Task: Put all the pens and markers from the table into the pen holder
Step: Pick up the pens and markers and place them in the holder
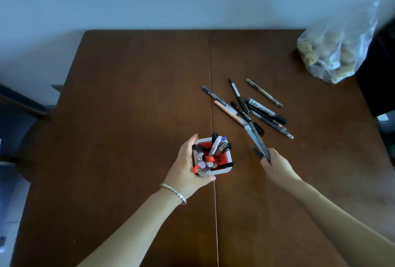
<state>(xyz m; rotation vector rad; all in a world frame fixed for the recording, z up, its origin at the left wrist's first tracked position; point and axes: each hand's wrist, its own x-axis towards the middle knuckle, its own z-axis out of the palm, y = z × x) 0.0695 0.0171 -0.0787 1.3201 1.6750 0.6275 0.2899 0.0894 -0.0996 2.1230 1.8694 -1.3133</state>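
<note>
Right now I am steadying the pen holder (211, 155) with the left hand (188, 166), fingers wrapped round its near-left wall, while the right hand (275, 165) is closing on a blurred bunch of dark pens (255, 138), two or three, I cannot tell. I should be tilting them upright and feeding them into the free red corner, clear of the pens already standing there. More pens and markers (254, 108) are lying just beyond on the table (139, 85).

Table (128, 95) left half bare — pen pile (252, 108), bag (333, 53) crowd right.
</note>
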